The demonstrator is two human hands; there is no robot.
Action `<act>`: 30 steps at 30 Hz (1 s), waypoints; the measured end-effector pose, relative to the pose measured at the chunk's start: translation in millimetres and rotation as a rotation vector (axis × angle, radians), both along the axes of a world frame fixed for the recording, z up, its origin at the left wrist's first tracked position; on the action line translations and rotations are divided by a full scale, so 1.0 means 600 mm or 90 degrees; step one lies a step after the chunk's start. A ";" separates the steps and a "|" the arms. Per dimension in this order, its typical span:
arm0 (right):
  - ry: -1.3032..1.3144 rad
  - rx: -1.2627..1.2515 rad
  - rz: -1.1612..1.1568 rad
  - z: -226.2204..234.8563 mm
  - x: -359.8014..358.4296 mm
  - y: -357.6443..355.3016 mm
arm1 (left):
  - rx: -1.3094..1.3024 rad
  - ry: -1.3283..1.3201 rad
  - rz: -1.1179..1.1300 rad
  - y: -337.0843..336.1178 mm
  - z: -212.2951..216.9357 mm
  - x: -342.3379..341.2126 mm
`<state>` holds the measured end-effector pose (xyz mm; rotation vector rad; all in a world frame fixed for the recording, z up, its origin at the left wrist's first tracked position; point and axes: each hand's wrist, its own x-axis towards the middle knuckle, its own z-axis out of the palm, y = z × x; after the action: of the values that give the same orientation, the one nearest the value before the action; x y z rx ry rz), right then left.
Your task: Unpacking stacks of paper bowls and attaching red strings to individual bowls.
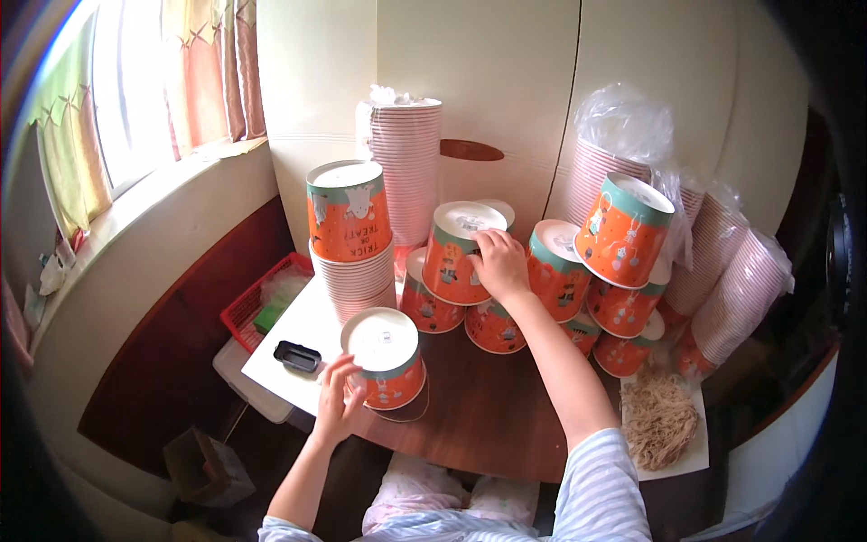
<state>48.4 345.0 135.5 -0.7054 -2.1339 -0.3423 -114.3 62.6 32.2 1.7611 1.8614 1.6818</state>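
Several orange paper buckets with green bands and white bases stand upside down on the brown table. My right hand (pixel 502 264) has its fingers over the base edge and thumb on the side of one paper bucket (pixel 447 262), which rests on others. My left hand (pixel 336 402) is open, its fingers apart at the left side of a nearer bucket (pixel 397 384). A thin loop of string (pixel 426 405) shows beside that bucket. Behind it, another printed bucket (pixel 348 217) caps a nested stack (pixel 354 282). Right of my right hand, more buckets (pixel 626 230) are piled up.
Tall pink-striped cup stacks (pixel 406 172) stand at the back, with plastic-wrapped ones (pixel 741 280) at the right. A black tray (pixel 297 356) lies on the left, near a red basket (pixel 242 312). Tangled tan string (pixel 659 420) sits at the right edge. A cardboard box (pixel 206 465) stands low left.
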 end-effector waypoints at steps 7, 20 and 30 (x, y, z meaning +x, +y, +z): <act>0.201 -0.130 0.197 0.068 0.078 -0.078 | -0.001 0.057 -0.002 -0.029 0.013 0.037; 0.709 -1.191 0.382 -0.178 0.323 -0.217 | 0.032 -0.116 -0.403 0.039 0.031 0.132; 0.827 -1.215 0.423 -0.229 0.368 -0.332 | -0.172 -0.303 -0.196 0.059 0.014 0.158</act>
<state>269.1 145.9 -2.0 -0.6616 -0.6791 2.0969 -19.8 97.7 40.4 1.3149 1.4434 1.4835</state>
